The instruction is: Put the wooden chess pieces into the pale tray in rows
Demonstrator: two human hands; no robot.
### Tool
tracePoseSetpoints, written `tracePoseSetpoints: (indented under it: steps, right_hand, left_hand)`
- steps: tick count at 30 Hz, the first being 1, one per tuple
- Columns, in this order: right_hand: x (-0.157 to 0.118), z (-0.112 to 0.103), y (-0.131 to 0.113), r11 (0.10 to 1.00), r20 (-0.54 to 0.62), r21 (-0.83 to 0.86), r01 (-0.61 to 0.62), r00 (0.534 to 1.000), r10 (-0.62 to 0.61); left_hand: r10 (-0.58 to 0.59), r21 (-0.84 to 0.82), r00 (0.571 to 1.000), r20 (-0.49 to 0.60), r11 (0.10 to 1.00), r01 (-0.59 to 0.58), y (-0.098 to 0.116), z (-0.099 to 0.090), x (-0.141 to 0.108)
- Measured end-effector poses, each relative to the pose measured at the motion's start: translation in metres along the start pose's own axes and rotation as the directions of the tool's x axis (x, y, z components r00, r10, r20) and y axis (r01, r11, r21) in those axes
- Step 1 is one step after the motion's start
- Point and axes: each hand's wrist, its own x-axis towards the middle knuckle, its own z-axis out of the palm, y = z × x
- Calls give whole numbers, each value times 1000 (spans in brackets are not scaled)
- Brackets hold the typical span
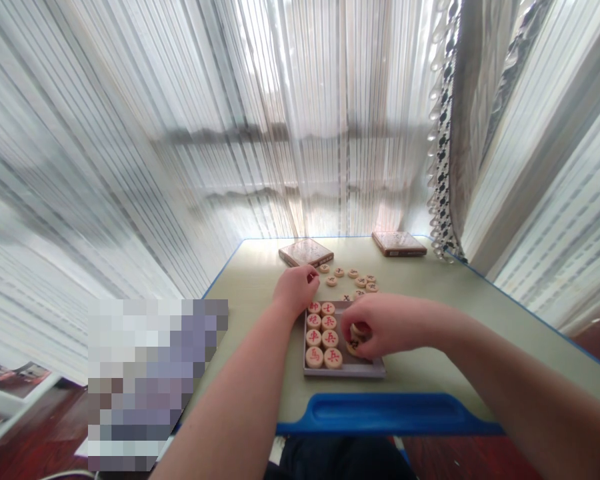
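An open shallow box (344,374) stands on the table in front of me. Red-marked Chinese chess pieces (329,339) lie in two columns in its left half. Over the box's right half is my right hand (373,327), its fingers closed on a black-marked Chinese chess piece (353,347); another piece is partly hidden beneath the fingers. Just beyond the box's far left corner, my left hand (297,290) is curled with thumb and fingers together. What it holds, if anything, does not show. Loose black-marked pieces (353,273) are scattered past the box.
Two flat boxes lie toward the table's far edge, one at left (306,253) and one at right (399,243). A blue tray edge (385,410) runs along the near side of the pale table (460,300). Sheer striped curtains (300,133) hang behind it.
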Motion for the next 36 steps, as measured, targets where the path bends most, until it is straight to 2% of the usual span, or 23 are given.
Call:
tracePoseSetpoints:
  steps: [5,12,22,28,36]
  right_hand:
    - [-1,-2,0,1000,41,17,4,999,-5]
    - [-3,-3,-4,993,-13,-96,-64,998,64]
    - [-4,-3,-12,978,-48,-194,-79,996,71]
    - [-6,-7,-9,959,-138,-246,-142,984,110]
    - [-5,-4,-6,947,-129,-268,-178,981,148]
  left_hand:
    - [-1,9,1000,20,1000,0,0,0,0]
    - [-5,2,1000,17,1000,5,1,0,0]
    - [-3,4,1000,26,1000,3,-1,0,1]
    - [7,12,1000,23,1000,-7,-1,0,0]
    - [-4,13,999,32,1000,4,0,0,0]
